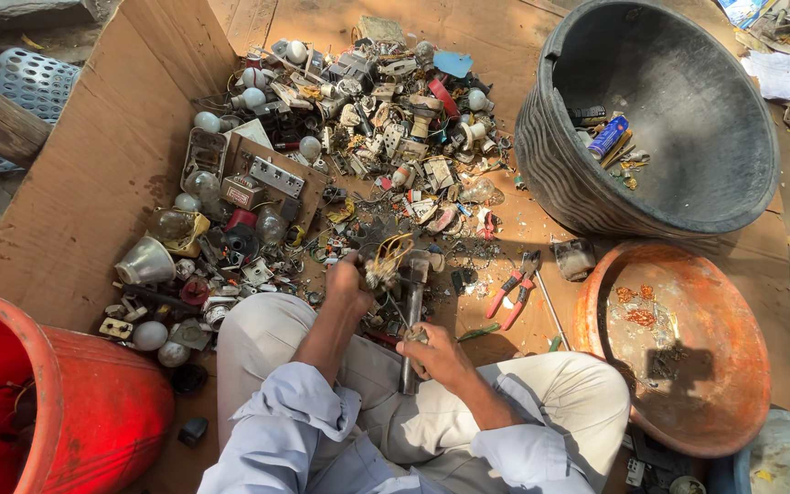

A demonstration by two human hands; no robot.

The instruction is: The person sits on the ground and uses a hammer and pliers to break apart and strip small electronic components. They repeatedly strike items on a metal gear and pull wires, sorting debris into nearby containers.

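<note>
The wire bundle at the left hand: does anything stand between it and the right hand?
Nothing visible does. The left hand grips the wire bundle; the right hand, closed on a small part, sits just below, beside the upright metal rod.

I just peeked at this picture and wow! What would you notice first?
The big heap of old bulbs, switches and wires spread over brown cardboard, just ahead of the person. Their left hand holds a tangle of wires and their right hand grips a small part. A red bucket sits bottom left, a black tub top right.
</note>
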